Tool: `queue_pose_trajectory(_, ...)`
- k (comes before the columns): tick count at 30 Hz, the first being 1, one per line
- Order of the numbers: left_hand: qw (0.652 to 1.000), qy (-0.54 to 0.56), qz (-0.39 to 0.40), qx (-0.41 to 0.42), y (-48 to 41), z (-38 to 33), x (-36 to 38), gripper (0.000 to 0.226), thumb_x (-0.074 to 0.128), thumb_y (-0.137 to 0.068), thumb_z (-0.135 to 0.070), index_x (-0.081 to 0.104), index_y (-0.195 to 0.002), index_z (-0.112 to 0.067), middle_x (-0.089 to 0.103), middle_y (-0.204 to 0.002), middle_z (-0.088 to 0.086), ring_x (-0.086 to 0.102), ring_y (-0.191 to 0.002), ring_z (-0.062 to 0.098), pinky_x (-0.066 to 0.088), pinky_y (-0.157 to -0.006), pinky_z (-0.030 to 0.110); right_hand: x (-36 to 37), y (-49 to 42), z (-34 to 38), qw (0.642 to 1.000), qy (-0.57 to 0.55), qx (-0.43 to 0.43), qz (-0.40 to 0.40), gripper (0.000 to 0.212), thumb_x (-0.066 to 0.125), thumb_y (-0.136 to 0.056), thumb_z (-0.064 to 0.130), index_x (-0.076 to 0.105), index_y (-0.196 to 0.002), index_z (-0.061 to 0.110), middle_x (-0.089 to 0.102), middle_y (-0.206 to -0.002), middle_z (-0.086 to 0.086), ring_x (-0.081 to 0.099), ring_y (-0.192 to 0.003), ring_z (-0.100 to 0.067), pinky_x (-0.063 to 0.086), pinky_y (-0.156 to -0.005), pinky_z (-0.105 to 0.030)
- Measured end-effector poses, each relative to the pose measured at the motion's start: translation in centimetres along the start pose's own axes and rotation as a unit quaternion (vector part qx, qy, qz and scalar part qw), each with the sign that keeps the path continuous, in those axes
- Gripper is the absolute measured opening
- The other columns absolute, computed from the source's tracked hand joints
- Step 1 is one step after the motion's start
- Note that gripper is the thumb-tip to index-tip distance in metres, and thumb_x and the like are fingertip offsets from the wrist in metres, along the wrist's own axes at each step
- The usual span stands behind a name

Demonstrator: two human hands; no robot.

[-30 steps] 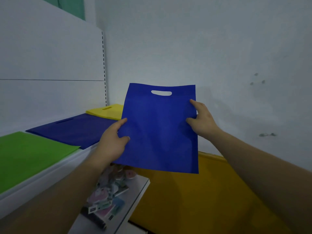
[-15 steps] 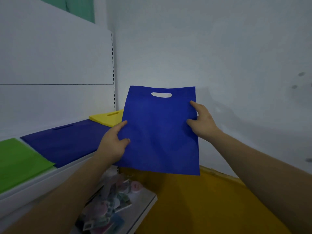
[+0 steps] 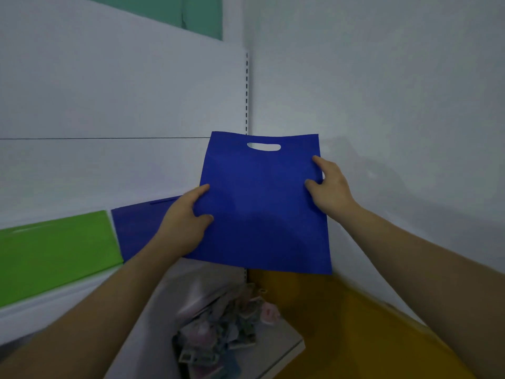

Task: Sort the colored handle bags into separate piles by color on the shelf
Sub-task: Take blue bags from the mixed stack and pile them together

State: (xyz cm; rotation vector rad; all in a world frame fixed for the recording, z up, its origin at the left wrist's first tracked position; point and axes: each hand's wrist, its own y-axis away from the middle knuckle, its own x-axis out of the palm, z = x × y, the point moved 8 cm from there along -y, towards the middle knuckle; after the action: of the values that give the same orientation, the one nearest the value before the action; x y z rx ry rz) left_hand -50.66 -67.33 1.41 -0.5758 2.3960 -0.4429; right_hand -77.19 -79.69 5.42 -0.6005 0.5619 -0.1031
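Observation:
I hold a flat blue handle bag (image 3: 262,203) upright in front of me, its cut-out handle at the top. My left hand (image 3: 185,222) grips its left edge with the thumb on the front. My right hand (image 3: 329,187) grips its right edge. Behind my left hand a pile of blue bags (image 3: 136,228) lies on the white shelf (image 3: 49,302). A pile of green bags (image 3: 54,250) lies left of the blue pile. The held bag hides the yellow pile.
A lower white shelf (image 3: 284,348) below my hands carries a clear packet of small colourful items (image 3: 218,332). An orange-yellow surface (image 3: 355,324) fills the lower right. White walls meet in a corner behind the bag.
The view has swung left toward the shelf; the held blue bag now sits in front of the shelf's right end and covers the yellow pile. Both hands keep their grip.

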Motion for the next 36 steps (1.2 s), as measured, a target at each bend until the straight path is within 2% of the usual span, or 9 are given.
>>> queue_pose_trajectory(9, 0.996, -0.074, -0.025, -0.052, -0.2, 4.9, -6.6, 0.068, 0.065, -0.086, -0.014, 0.033, -0.146, -0.022, 0.038, -0.147, -0.001, 0.041, -0.129, 0.017, 0.035, -0.102, 0.027, 10.9, -3.2, 5.0, 0.996, -0.032, -0.063, 0.053, 0.052, 0.049, -0.096, 0.013, 0.034, -0.146, 0.015, 0.036, -0.146, -0.004, 0.036, -0.132, -0.018, 0.024, -0.097, -0.014)
queue_pose_trajectory(14, 0.987, -0.107, -0.016, -0.120, 0.9, 8.0, -8.7, 0.072, 0.066, -0.086, -0.019, 0.029, -0.147, -0.023, 0.040, -0.146, -0.001, 0.047, -0.123, 0.016, 0.037, -0.096, 0.022, 16.8, -4.1, 6.6, 0.988, -0.044, -0.077, 0.124, 0.051, 0.048, -0.096, 0.014, 0.036, -0.145, 0.015, 0.036, -0.146, -0.003, 0.037, -0.133, -0.020, 0.029, -0.105, -0.024)
queue_pose_trajectory(18, 0.969, -0.188, -0.014, -0.162, 1.5, 9.7, -9.4, 0.072, 0.065, -0.087, -0.027, 0.027, -0.148, -0.020, 0.032, -0.151, -0.002, 0.037, -0.134, 0.016, 0.030, -0.104, 0.025, 21.2, -4.8, 7.3, 0.975, -0.011, -0.091, 0.204, 0.055, 0.052, -0.095, 0.018, 0.034, -0.147, 0.013, 0.034, -0.149, -0.006, 0.037, -0.133, -0.023, 0.031, -0.108, -0.030)
queue_pose_trajectory(22, 0.945, -0.262, -0.001, -0.194, 1.6, 10.5, -9.1, 0.066, 0.060, -0.089, -0.037, 0.032, -0.146, -0.019, 0.036, -0.150, 0.001, 0.039, -0.133, 0.018, 0.030, -0.105, 0.026, 25.1, -4.8, 6.9, 0.942, 0.041, -0.083, 0.322, 0.063, 0.060, -0.091, 0.023, 0.032, -0.146, 0.009, 0.033, -0.149, -0.008, 0.043, -0.128, -0.026, 0.039, -0.101, -0.032)
queue_pose_trajectory(24, 0.941, -0.271, -0.013, -0.202, 1.5, 10.6, -9.2, 0.065, 0.060, -0.089, -0.039, 0.034, -0.145, -0.020, 0.037, -0.149, 0.000, 0.039, -0.133, 0.017, 0.029, -0.105, 0.026, 26.3, -4.8, 6.6, 0.925, 0.096, -0.091, 0.357, 0.058, 0.061, -0.090, 0.023, 0.039, -0.141, 0.006, 0.039, -0.144, -0.009, 0.046, -0.125, -0.027, 0.040, -0.099, -0.034)
queue_pose_trajectory(27, 0.942, -0.268, -0.041, -0.199, 1.6, 10.3, -9.5, 0.061, 0.059, -0.089, -0.042, 0.038, -0.143, -0.022, 0.035, -0.150, -0.003, 0.036, -0.135, 0.015, 0.027, -0.106, 0.025, 27.6, -5.1, 6.0, 0.894, 0.203, -0.135, 0.376, 0.052, 0.058, -0.090, 0.031, 0.046, -0.134, 0.006, 0.045, -0.139, -0.011, 0.046, -0.123, -0.028, 0.040, -0.102, -0.036)
queue_pose_trajectory(30, 0.945, -0.263, -0.056, -0.185, 1.9, 9.9, -9.6, 0.054, 0.058, -0.087, -0.046, 0.047, -0.136, -0.025, 0.042, -0.146, -0.005, 0.041, -0.130, 0.014, 0.030, -0.101, 0.024, 28.5, -5.3, 5.5, 0.866, 0.269, -0.155, 0.393, 0.053, 0.052, -0.094, 0.040, 0.045, -0.136, 0.010, 0.043, -0.141, -0.010, 0.044, -0.126, -0.026, 0.038, -0.104, -0.035)
queue_pose_trajectory(32, 0.942, -0.278, -0.041, -0.183, 2.1, 9.6, -9.2, 0.051, 0.058, -0.086, -0.050, 0.052, -0.132, -0.028, 0.048, -0.141, -0.004, 0.045, -0.126, 0.014, 0.032, -0.097, 0.023, 28.7, -5.4, 5.4, 0.856, 0.287, -0.167, 0.397, 0.052, 0.048, -0.096, 0.041, 0.043, -0.138, 0.011, 0.042, -0.142, -0.009, 0.043, -0.127, -0.026, 0.038, -0.104, -0.035)
queue_pose_trajectory(36, 0.932, -0.312, 0.024, -0.184, 2.2, 9.3, -8.3, 0.055, 0.057, -0.084, -0.055, 0.051, -0.132, -0.030, 0.048, -0.141, -0.007, 0.044, -0.127, 0.011, 0.031, -0.100, 0.023, 28.7, -5.1, 5.6, 0.832, 0.312, -0.185, 0.420, 0.057, 0.041, -0.097, 0.048, 0.042, -0.140, 0.012, 0.042, -0.143, -0.009, 0.043, -0.128, -0.026, 0.037, -0.105, -0.036)
